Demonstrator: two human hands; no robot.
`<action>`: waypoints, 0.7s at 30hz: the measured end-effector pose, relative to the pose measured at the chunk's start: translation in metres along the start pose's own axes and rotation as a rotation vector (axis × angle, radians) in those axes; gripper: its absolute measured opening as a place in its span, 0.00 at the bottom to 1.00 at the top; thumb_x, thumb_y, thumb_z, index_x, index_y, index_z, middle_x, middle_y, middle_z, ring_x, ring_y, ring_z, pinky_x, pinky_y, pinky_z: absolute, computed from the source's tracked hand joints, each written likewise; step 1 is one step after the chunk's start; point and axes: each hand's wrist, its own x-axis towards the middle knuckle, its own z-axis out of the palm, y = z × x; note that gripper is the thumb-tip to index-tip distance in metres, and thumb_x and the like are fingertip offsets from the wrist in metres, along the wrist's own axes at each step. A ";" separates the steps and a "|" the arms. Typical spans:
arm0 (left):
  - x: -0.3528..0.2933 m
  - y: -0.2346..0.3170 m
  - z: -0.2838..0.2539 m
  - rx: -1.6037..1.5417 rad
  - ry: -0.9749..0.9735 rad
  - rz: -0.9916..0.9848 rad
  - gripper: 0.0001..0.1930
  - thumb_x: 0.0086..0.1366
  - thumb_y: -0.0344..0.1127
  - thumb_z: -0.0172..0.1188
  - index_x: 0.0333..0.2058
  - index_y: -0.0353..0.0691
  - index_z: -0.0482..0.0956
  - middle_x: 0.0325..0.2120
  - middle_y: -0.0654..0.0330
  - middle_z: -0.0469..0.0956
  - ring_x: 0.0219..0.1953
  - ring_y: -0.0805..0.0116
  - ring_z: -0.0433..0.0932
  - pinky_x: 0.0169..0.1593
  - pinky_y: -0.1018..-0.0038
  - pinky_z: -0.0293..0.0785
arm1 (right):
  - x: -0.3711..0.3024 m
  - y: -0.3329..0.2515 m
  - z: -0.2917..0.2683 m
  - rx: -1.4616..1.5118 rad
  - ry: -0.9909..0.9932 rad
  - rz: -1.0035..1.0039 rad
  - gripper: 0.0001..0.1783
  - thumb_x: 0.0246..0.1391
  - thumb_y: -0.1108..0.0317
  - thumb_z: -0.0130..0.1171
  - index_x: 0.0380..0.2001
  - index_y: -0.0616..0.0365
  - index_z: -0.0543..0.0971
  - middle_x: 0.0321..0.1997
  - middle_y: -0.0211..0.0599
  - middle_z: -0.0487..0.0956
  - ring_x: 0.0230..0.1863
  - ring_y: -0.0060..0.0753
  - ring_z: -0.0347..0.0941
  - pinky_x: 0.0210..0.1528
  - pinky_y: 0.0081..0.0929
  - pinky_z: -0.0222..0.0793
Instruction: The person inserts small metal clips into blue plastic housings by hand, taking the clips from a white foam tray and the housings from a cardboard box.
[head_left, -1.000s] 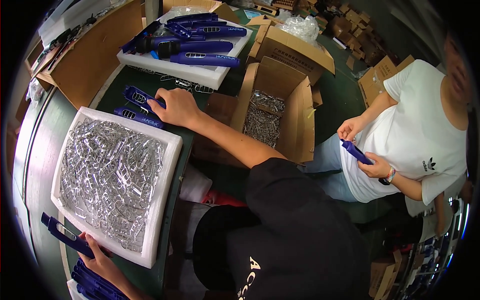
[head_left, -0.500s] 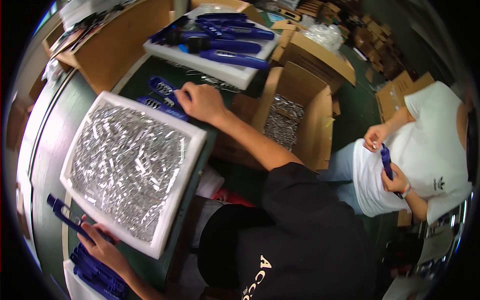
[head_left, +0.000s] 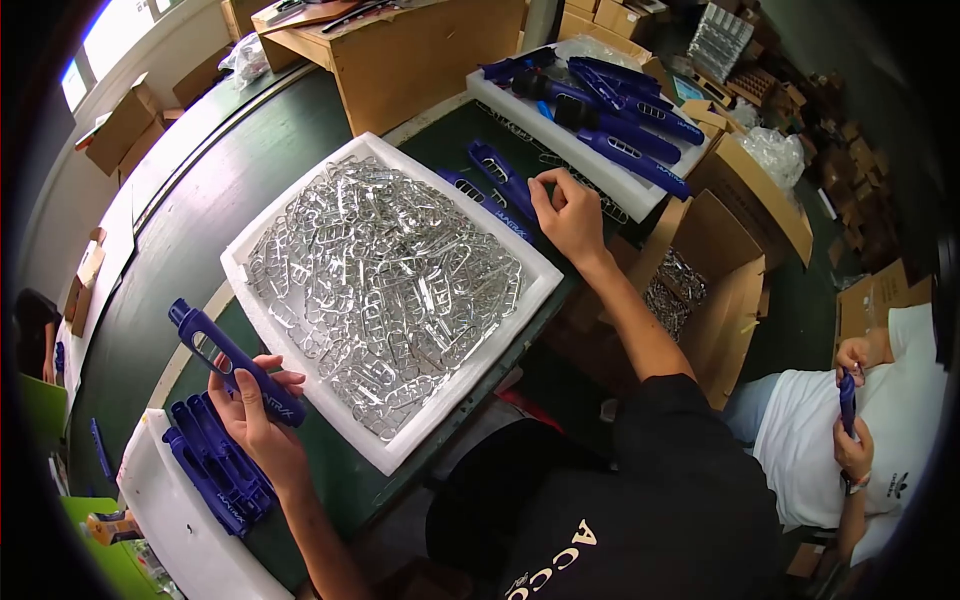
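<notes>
My left hand [head_left: 262, 425] is wrapped round a long blue plastic housing [head_left: 236, 362] with an oval opening through it. It holds the piece tilted beside the near left side of a white foam tray [head_left: 240, 275]. Flat silver metal clips [head_left: 400, 270] fill that tray in a loose heap. Past the tray's far right side, my right hand [head_left: 572, 222] is closed with its fingertips together, beside two blue housings [head_left: 500, 180] with metal clips in their openings. What its fingers hold, if anything, is too small to make out.
More blue housings [head_left: 215, 470] lie at near left by a white foam piece [head_left: 165, 510]. A second foam tray [head_left: 660, 190] carries finished-looking blue pieces. An open carton [head_left: 740, 350] with metal parts stands right, near a co-worker in a white shirt [head_left: 830, 420]. A wooden box [head_left: 430, 70] stands behind.
The whole view has turned, shifting the tray and right-hand area rightward. The housing in my left hand now shows its broad side. My right hand remains by the two blue housings.
</notes>
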 end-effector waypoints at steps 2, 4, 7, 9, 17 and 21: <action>-0.001 0.005 0.007 -0.054 -0.014 -0.029 0.15 0.74 0.37 0.52 0.53 0.37 0.64 0.40 0.48 0.78 0.32 0.63 0.81 0.36 0.74 0.75 | 0.003 0.010 0.003 0.044 0.030 -0.173 0.10 0.52 0.62 0.67 0.25 0.56 0.81 0.17 0.33 0.72 0.21 0.39 0.70 0.26 0.33 0.67; 0.000 -0.001 0.005 -0.097 0.001 -0.036 0.13 0.73 0.35 0.52 0.52 0.38 0.64 0.41 0.48 0.77 0.34 0.62 0.81 0.38 0.73 0.75 | 0.004 0.012 0.003 0.092 0.055 -0.346 0.11 0.50 0.61 0.69 0.25 0.57 0.81 0.20 0.34 0.73 0.25 0.38 0.71 0.31 0.33 0.68; 0.002 -0.005 -0.002 -0.147 -0.016 -0.048 0.10 0.73 0.32 0.51 0.50 0.38 0.66 0.44 0.47 0.77 0.37 0.62 0.80 0.42 0.72 0.75 | 0.000 0.004 -0.001 -0.006 -0.184 -0.132 0.18 0.43 0.55 0.75 0.25 0.59 0.82 0.26 0.37 0.75 0.34 0.41 0.73 0.40 0.35 0.69; 0.003 -0.005 -0.003 -0.162 -0.049 -0.052 0.10 0.72 0.30 0.51 0.50 0.38 0.66 0.44 0.47 0.76 0.38 0.62 0.80 0.43 0.71 0.74 | 0.005 0.005 -0.008 -0.059 -0.233 -0.083 0.21 0.42 0.51 0.75 0.27 0.60 0.83 0.28 0.38 0.76 0.37 0.42 0.73 0.43 0.35 0.69; 0.002 -0.006 -0.006 -0.121 -0.108 -0.052 0.11 0.72 0.32 0.52 0.50 0.37 0.67 0.44 0.50 0.77 0.37 0.66 0.79 0.43 0.72 0.74 | 0.006 -0.011 -0.024 -0.183 -0.471 0.056 0.31 0.45 0.42 0.71 0.36 0.62 0.83 0.42 0.43 0.75 0.44 0.41 0.73 0.50 0.33 0.70; 0.002 -0.005 -0.004 -0.101 -0.085 -0.045 0.12 0.72 0.32 0.52 0.51 0.36 0.67 0.43 0.51 0.77 0.36 0.67 0.78 0.42 0.72 0.74 | 0.004 -0.007 -0.023 -0.231 -0.389 -0.028 0.28 0.47 0.46 0.70 0.37 0.62 0.82 0.43 0.44 0.75 0.47 0.45 0.73 0.52 0.35 0.69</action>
